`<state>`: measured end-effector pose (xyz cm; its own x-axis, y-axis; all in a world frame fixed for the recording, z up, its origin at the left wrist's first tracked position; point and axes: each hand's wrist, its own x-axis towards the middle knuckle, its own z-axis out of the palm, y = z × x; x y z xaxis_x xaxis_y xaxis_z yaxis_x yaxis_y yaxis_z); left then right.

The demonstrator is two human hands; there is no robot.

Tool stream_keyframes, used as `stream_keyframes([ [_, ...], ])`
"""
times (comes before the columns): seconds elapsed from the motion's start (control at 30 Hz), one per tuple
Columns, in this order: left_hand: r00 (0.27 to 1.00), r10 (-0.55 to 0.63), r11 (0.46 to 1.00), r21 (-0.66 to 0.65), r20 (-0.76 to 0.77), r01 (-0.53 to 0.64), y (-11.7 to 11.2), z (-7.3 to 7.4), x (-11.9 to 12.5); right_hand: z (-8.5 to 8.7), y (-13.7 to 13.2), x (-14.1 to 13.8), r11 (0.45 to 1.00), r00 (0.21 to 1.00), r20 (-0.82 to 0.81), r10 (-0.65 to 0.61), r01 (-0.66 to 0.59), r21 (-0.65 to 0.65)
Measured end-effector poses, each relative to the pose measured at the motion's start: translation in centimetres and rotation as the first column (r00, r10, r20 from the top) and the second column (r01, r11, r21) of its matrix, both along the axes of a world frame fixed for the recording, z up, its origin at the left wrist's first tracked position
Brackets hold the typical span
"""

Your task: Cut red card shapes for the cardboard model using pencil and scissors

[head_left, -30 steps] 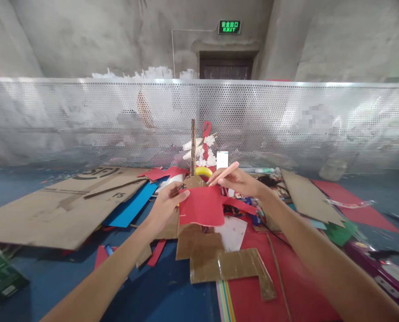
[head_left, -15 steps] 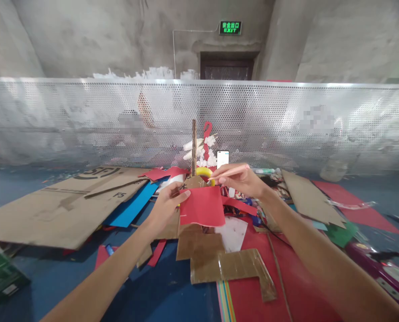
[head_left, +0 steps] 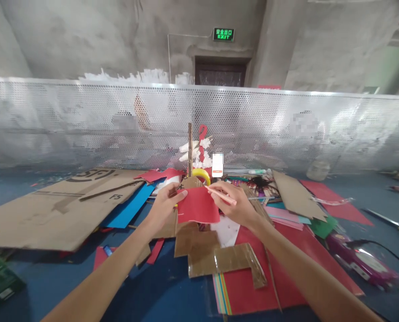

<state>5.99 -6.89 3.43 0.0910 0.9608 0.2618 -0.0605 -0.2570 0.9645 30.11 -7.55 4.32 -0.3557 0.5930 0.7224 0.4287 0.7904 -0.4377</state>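
Observation:
A square-cut piece of red paper is held up over the middle of the table by my left hand, thumb in front at its upper left corner. My right hand grips a pink pen. The pen's tip is at the paper's upper right edge; whether it touches cannot be made out. A short light line shows near the paper's lower left. Just behind stand a yellow tape roll and an upright cardboard strip. Flat cardboard pieces lie beneath the paper.
A large cardboard sheet and blue paper lie left. A phone stands upright ahead, near white paper flowers. To the right are scissors and a purple corded device. A perforated metal screen rises behind.
My right hand has come down and turned, so the pen's back end now points down to the right instead of up. The red paper stays in my left hand. The view has shifted slightly.

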Motion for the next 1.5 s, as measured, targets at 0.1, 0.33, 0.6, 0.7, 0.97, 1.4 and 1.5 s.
stream_keyframes([
  [0.1,1.0,0.005,1.0,0.003,-0.004,-0.005,-0.17,0.16,0.08,-0.4,0.03,0.15,1.0,1.0,0.025,-0.01,0.009,0.019],
  [0.33,1.0,0.014,1.0,-0.001,-0.004,-0.014,-0.26,0.27,0.18,-0.59,-0.16,0.09,1.0,0.999,0.031,-0.009,0.008,0.012],
  [0.6,1.0,0.023,1.0,0.003,-0.014,-0.023,0.01,0.06,0.07,-0.64,-0.2,0.09,1.0,0.999,0.032,-0.026,0.026,-0.001],
  [0.7,1.0,0.017,1.0,0.002,-0.015,-0.017,0.12,-0.04,0.02,-0.58,-0.28,0.1,1.0,0.999,0.032,-0.03,0.031,-0.005],
  [0.97,0.999,0.028,1.0,0.013,-0.028,-0.027,0.0,0.07,0.08,-0.67,-0.28,0.18,1.0,0.999,0.032,-0.025,0.025,-0.001],
  [1.4,1.0,0.014,1.0,0.004,-0.025,-0.014,0.06,-0.06,-0.02,-0.7,-0.31,0.14,0.999,0.999,0.038,-0.031,0.031,-0.007],
  [1.5,1.0,0.014,1.0,0.005,-0.026,-0.013,0.09,-0.11,0.0,-0.68,-0.35,0.16,1.0,0.999,0.04,-0.028,0.028,-0.009],
])
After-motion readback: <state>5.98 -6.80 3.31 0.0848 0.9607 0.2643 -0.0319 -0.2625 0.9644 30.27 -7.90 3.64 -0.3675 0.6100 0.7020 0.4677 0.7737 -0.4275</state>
